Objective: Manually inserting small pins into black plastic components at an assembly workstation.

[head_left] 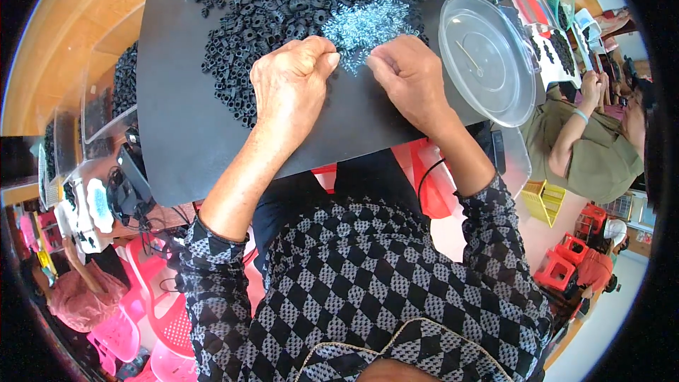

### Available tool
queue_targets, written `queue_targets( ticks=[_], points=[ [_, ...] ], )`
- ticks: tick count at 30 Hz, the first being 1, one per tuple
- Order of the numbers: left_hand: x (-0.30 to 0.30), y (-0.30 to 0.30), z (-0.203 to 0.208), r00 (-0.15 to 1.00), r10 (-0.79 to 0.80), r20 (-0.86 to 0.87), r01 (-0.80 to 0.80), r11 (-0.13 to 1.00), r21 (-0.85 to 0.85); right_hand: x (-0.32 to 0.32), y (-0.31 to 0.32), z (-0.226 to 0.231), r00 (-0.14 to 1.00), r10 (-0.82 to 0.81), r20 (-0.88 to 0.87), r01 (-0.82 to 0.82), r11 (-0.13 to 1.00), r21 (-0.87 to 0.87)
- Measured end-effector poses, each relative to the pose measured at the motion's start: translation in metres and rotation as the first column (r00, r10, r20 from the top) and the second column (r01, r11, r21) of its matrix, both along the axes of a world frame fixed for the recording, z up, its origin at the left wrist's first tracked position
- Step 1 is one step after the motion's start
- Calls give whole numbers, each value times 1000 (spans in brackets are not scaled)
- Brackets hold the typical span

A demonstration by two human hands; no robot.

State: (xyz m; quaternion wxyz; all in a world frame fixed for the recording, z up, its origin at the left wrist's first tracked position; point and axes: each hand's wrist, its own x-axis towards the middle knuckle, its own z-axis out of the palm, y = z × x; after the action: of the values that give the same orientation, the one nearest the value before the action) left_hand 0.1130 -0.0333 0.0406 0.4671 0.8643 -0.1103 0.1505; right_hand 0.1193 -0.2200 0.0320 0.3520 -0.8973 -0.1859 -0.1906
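My left hand (pixel 293 85) is closed at the near edge of a heap of small black plastic parts (pixel 283 18). Its thumb and forefinger are pressed together, and whatever is between them is too small or hidden to make out. Opposite it, my right hand (pixel 412 79) is curled in a pinch just below a pile of tiny shiny, silvery-blue pieces (pixel 369 25). Its contents are hidden too. A short gap separates the two hands, both held over the dark tabletop (pixel 187 99).
A clear round plastic lid or shallow tray (pixel 520 92) sits right of my hand, with a thin pale stick on it. Clear bins (pixel 95 124) of black parts stand at left. At right another person (pixel 580 141) works beside a yellow basket (pixel 543 201). Pink chairs (pixel 173 329) stand lower left.
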Motion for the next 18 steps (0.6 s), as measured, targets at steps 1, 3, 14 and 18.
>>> queue_targets(
  ticks=[1,3,14,18],
  points=[
    [0,0,0,998,11,54,-13,1000,26,1,1,-1,995,-5,96,15,994,-111],
    [-1,0,-1,996,4,89,-6,1000,25,-2,2,2,996,1,85,4,998,-55],
    [-21,-3,2,971,-58,233,71,996,-45,-23,15,28,875,276,-398,0,823,569],
    [-41,1,-1,978,-113,-173,3,845,-536,-29,15,34,888,216,-405,46,836,547]
  ],
)
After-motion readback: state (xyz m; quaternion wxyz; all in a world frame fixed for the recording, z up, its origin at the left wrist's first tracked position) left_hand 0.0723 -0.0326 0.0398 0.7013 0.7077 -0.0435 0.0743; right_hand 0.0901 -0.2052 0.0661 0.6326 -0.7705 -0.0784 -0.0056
